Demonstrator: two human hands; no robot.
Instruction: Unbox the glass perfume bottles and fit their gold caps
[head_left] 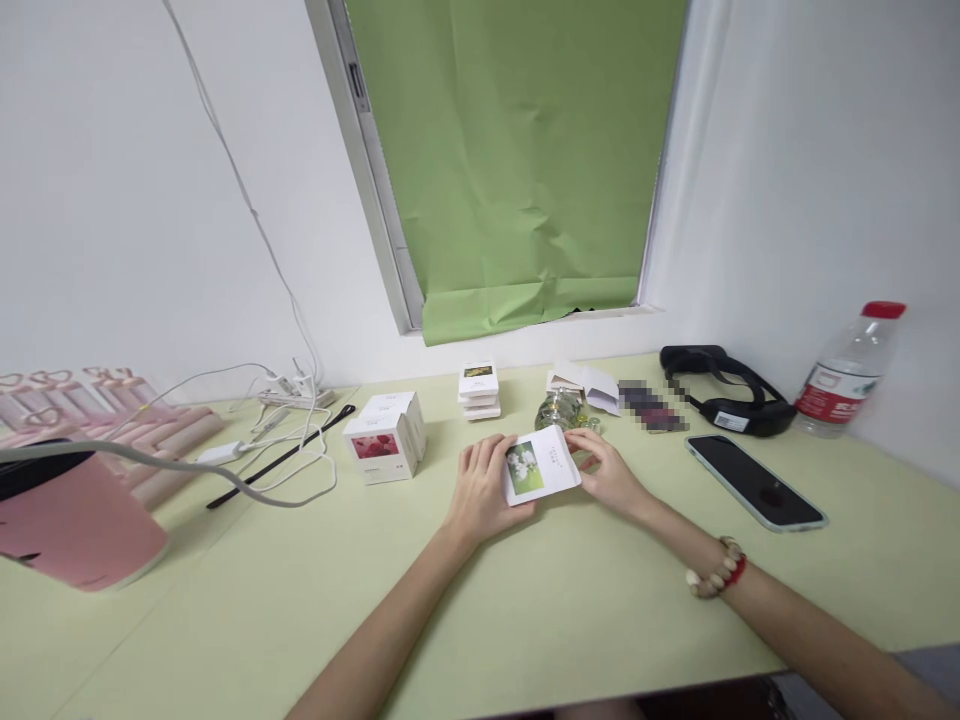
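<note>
Handling looked partway along: red-flower boxes (379, 450) and a small stack of boxes (480, 390) stood on the worktop (585, 610), with the white-flower box (541, 468) not yet set down. The left hand (480, 490) had its grip closed around the box's left side; the right hand (611, 482) pinched its right end. A glass jar (556, 410) crowded close behind, while the phone (757, 485) and headset (739, 405) lay clear at right.

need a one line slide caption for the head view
Left hand and right hand hold a white flower-print carton over a pale green table.
</note>
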